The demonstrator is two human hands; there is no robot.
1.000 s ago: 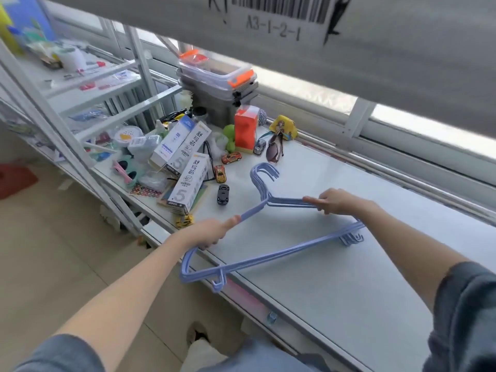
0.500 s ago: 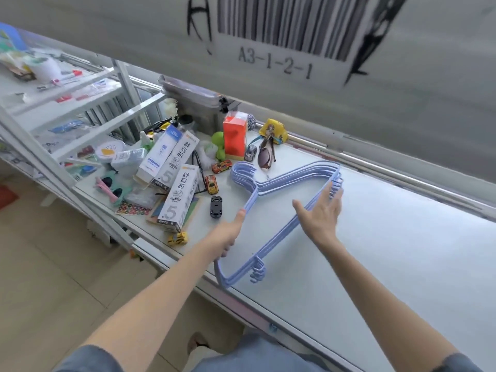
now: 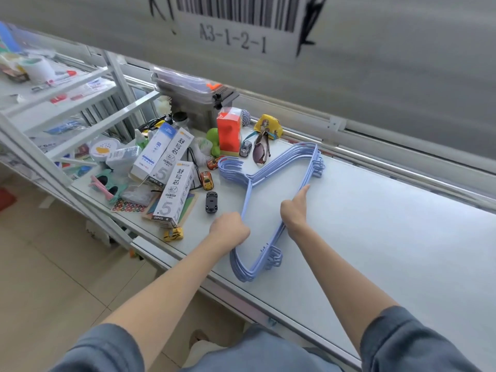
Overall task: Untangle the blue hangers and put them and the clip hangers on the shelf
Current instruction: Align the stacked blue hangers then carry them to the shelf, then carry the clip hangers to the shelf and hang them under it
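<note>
Hangers, the blue hangers point(image 3: 271, 200), lie stacked on the shelf point(image 3: 389, 237), hooks toward ten o'clock. Our left hand point(image 3: 229, 228) curls its fingers around one arm; our right hand point(image 3: 294, 210) grips the other, thumb raised.

Bright daylight, blurred top, wide-angle warp

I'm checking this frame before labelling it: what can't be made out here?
- Head view: the count of stacked blue plastic hangers; their rims overlap.
- Left hand: its fingers are curled under, so the grip is hidden.
- Right hand: its palm side faces away.
- Clip hangers: none visible.
- Small print on the white cardboard boxes: too small.
</note>
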